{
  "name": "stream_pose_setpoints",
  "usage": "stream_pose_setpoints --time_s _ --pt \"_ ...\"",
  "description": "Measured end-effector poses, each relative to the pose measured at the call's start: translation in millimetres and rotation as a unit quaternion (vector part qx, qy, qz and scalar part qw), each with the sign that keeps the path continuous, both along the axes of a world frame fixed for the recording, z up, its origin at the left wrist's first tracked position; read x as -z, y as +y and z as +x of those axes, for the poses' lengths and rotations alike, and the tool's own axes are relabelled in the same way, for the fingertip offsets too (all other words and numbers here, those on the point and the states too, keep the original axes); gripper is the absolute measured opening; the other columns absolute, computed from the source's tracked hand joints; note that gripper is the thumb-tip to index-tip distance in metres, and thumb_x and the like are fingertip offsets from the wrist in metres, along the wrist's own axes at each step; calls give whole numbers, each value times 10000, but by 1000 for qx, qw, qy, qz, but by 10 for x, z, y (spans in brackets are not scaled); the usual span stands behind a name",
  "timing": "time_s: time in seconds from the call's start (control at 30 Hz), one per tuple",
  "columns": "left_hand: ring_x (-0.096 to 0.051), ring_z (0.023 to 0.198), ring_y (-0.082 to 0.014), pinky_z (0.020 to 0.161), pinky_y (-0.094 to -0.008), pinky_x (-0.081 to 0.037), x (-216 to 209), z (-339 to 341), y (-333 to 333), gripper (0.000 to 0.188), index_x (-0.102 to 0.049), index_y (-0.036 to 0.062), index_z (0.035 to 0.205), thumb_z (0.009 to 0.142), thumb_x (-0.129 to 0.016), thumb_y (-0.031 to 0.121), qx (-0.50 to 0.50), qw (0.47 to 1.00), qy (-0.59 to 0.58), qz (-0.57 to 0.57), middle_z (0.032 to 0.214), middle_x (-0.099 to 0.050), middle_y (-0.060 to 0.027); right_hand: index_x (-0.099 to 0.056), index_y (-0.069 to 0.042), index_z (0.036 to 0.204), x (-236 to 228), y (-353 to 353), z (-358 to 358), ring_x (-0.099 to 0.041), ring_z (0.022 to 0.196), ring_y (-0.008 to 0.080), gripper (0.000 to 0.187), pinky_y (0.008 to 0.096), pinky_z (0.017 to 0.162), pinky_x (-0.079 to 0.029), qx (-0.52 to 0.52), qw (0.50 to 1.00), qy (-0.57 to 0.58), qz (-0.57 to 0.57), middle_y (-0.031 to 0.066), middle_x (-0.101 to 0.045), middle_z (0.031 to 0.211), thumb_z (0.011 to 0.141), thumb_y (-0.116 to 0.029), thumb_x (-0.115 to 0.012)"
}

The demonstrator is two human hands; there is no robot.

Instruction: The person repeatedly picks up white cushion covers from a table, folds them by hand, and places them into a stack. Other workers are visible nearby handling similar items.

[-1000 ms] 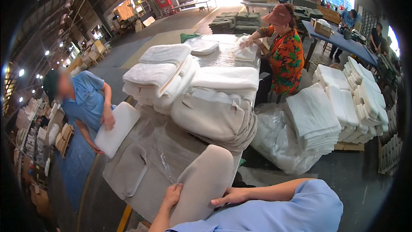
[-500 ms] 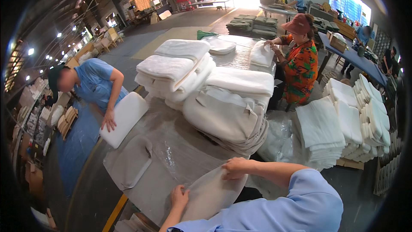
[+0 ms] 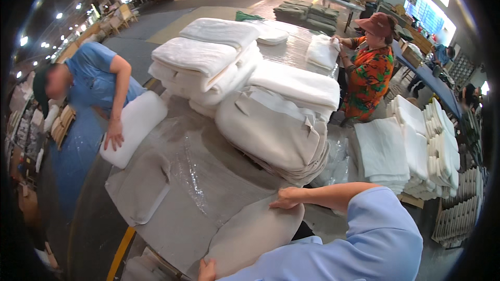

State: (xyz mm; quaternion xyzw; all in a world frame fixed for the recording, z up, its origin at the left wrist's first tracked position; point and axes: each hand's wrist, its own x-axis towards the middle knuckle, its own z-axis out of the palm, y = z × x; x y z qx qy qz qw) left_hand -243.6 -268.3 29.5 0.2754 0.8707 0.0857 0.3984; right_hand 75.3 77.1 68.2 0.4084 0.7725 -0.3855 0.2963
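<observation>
One beige pad (image 3: 252, 239) lies on a table (image 3: 177, 237), right hand (image 3: 286, 198) gripping its far edge, left hand (image 3: 207, 269) at its near end, grip unclear.

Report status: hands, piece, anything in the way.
Grey piece resting on table. Right hand at its far edge, left hand at its left edge. Grey stack just beyond, not covering it.

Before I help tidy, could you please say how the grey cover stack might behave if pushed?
The grey cover stack would probably flop, as its edges sag and fold. Its uneven, seemingly unbound layers might also slide apart.
</observation>
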Motion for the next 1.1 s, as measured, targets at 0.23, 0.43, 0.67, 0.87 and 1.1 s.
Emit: stream_pose_setpoints --time_s 0.23,0.43,0.67,0.87,1.1 --pt "-527 1358 -477 1148 -500 -413 183 -30 124 769 -475 -17 1519 972 -669 488 -19 999 8 -28 1486 -540 -307 -738 102 1116 109 120 -121 -664 1197 444 832 493 1026 -518 14 999 1 -45 308 -696 1234 1007 -669 -446" --pt "-503 1389 -476 1166 -500 -393 237 -100 82 783 -461 -15 1529 967 -670 488 -22 998 -19 -54 1505 -521 -315 -464 163 1430 207 129 -194 -624 1270 442 897 480 1081 -479 80 991 -74 -74 349 -643 1316 1019 -634 -450" --pt "-498 1406 -451 1175 -477 -389 357 -109 29 805 -446 -17 1537 941 -709 456 -14 1000 9 -22 1493 -535 -318 -319 145 1530 84 220 -308 -608 1289 454 931 488 1090 -477 83 988 -96 -89 366 -627 1323 1017 -615 -481" --pt "-517 1376 -440 1154 -474 -400 443 -135 209 772 -463 -22 1508 950 -695 459 -12 998 -11 -60 1465 -552 -310 -361 128 1506 43 291 -373 -620 1270 455 877 495 1081 -488 121 982 -104 -104 360 -633 1308 1013 -575 -539" --pt "-539 1342 -426 1130 -471 -414 497 -149 288 737 -483 -28 1475 961 -678 463 -14 997 -22 -78 1432 -573 -300 -366 150 1490 80 315 -408 -634 1251 445 881 484 1068 -504 123 982 -104 -95 361 -640 1293 1025 -580 -530"
